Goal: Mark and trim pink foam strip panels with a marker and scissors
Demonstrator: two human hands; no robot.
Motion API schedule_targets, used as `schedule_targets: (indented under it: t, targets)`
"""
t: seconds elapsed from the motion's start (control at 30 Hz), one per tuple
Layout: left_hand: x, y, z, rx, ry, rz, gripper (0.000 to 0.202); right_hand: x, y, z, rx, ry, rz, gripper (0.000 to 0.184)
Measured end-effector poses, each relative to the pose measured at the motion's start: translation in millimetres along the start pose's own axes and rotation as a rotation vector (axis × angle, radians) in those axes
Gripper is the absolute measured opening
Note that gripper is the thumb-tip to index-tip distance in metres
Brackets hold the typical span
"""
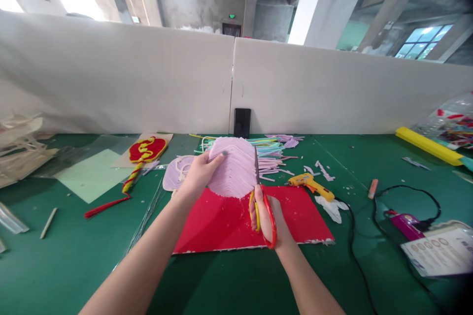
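My left hand (199, 173) grips a pale lilac ridged piece (236, 172) by its left edge and holds it up above a red sheet (221, 221) on the green table. My right hand (268, 216) is closed in the red and yellow handles of scissors (260, 197). Their blades point up along the right edge of the lilac piece.
A yellow glue gun (310, 184) with a black cord (354, 236) lies right of the red sheet. Coloured strips (271, 152) are piled behind. A red and yellow ornament (144, 152) lies to the left, a pink device (406, 224) and a printed card (439, 251) to the right. White partitions (148, 78) close the back.
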State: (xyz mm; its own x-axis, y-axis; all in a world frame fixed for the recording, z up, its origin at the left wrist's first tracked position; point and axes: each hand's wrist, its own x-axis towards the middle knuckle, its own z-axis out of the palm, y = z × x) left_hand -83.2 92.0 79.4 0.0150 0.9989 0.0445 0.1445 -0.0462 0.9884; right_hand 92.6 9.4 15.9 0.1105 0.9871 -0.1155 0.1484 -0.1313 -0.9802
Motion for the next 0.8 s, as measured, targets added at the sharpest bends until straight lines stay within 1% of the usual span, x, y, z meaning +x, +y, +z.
schedule_targets:
  t: [0.23, 0.43, 0.63, 0.7, 0.8]
  targets:
    - [0.5, 0.1, 0.3, 0.022, 0.009, 0.011, 0.036, 1.4, 0.8, -1.2, -0.105, 0.083, -0.037, 0.06]
    - [-1.5, 6.6, 0.4, 0.019, 0.052, -0.015, 0.031, 2.1, 0.5, -3.3, -0.109, 0.063, -0.046, 0.059]
    - [-2.9, 10.2, -0.4, 0.008, 0.06, -0.031, 0.032, 0.2, -3.3, -4.1, -0.101, 0.056, -0.018, 0.059]
    - [-2.9, 10.7, -1.0, -0.002, 0.058, -0.037, 0.034, 0.4, -5.1, -5.0, -0.103, 0.037, -0.006, 0.06]
    - [-2.9, 11.2, -2.2, -0.022, 0.044, -0.038, 0.039, 1.1, -6.3, -5.9, -0.075, -0.024, -0.003, 0.061]
